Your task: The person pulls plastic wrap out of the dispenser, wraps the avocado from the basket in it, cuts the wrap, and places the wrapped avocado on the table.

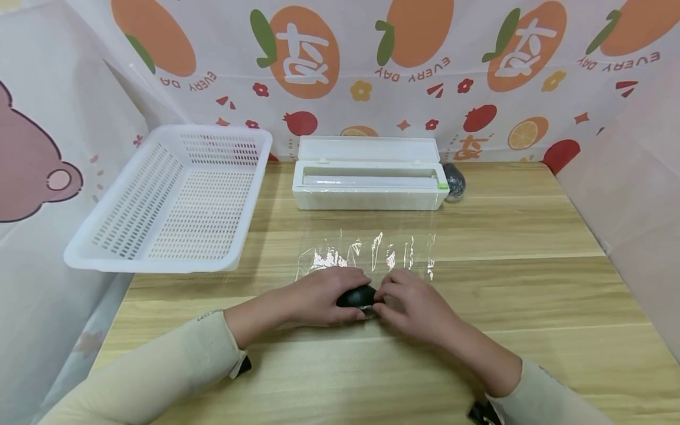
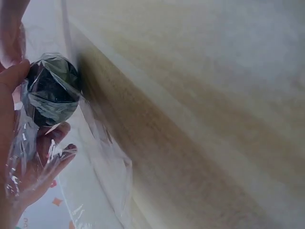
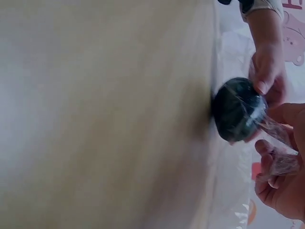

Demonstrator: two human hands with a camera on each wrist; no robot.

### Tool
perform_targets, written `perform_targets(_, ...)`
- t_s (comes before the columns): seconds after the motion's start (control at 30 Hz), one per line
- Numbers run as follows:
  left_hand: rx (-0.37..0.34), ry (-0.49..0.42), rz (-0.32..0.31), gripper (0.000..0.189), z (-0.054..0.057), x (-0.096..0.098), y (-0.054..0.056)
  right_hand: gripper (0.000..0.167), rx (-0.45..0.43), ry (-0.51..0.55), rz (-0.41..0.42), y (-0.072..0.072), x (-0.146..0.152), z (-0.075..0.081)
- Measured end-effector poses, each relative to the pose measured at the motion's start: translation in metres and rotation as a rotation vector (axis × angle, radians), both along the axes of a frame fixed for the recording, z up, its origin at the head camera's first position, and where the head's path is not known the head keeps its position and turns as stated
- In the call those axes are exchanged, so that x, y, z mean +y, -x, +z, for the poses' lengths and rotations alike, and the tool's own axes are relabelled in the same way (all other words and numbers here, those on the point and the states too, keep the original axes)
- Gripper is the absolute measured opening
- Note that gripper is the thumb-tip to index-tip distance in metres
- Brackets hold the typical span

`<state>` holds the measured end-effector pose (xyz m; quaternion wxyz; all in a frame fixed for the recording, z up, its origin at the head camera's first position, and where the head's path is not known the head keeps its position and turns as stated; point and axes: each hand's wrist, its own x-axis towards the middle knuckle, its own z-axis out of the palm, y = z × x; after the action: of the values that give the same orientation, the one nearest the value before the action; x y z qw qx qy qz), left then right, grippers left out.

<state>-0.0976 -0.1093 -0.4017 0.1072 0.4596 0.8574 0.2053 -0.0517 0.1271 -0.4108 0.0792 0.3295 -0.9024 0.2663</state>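
A dark green, egg-shaped fruit (image 1: 356, 296) lies at the middle front of the table, partly covered with clear cling film (image 1: 366, 254). My left hand (image 1: 326, 295) grips it from the left, thumb in front and fingers behind. From the right, my right hand (image 1: 417, 307) pinches film at the fruit's end. The right wrist view shows bunched film in the right fingers and film drawn tight over the fruit (image 3: 238, 109). Creased film also covers the fruit (image 2: 53, 90) in the left wrist view, with a loose sheet trailing beside it. The film sheet stretches back toward a white dispenser box (image 1: 369, 202).
The dispenser's lid (image 1: 369, 149) stands open, a film roll (image 1: 369, 181) inside. Right beside the box sits a dark, film-wrapped ball (image 1: 455, 183). A white perforated basket (image 1: 159, 265) stands at the left. Printed cloth (image 1: 212, 106) hangs behind the table (image 1: 531, 248).
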Motion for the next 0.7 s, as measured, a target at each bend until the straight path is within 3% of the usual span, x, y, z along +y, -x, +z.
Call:
perform_targets(0.2,-0.079,0.036,0.025,0.053,0.004,0.0,0.004,0.031,0.009,0.003,0.057,0.007,0.001,0.003)
perform_targets(0.43,-0.156,0.043,0.051,0.064,0.007,-0.004,0.006,0.028,-0.071,-0.051,0.056,0.015,-0.005,0.003)
perform_targets(0.53,-0.121,0.041,0.078,0.067,0.013,-0.005,0.006,0.025,-0.096,-0.042,0.058,0.019,-0.005,0.004)
perform_targets(0.7,0.017,0.017,0.1,0.064,0.023,-0.006,0.002,0.026,-0.126,-0.038,0.062,0.024,-0.005,0.005)
